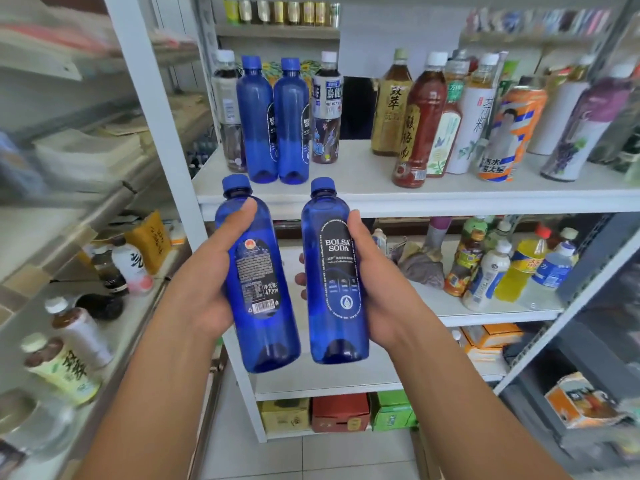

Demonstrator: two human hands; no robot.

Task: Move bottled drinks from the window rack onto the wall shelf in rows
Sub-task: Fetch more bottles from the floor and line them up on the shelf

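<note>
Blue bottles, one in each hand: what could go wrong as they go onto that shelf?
The shelved pair stands near the front edge of the shelf, so bottles set before it may sit at the brink or bump it backward. The left hand holds the left bottle tilted; set down so, it might tip. With the right hand gripping the right bottle, neither could catch a fall.

Low down, three cartons side by side: yellow carton (284, 414), red carton (340, 412), green carton (393, 410). Pale tiled floor (311, 459) beneath. Orange-and-white box (583, 405) lower right, blurred. Gold cans (294, 12) in a row at top. Stacked white papers (90, 154) far left. Yellow pouch (150, 240) left, upright.
</note>
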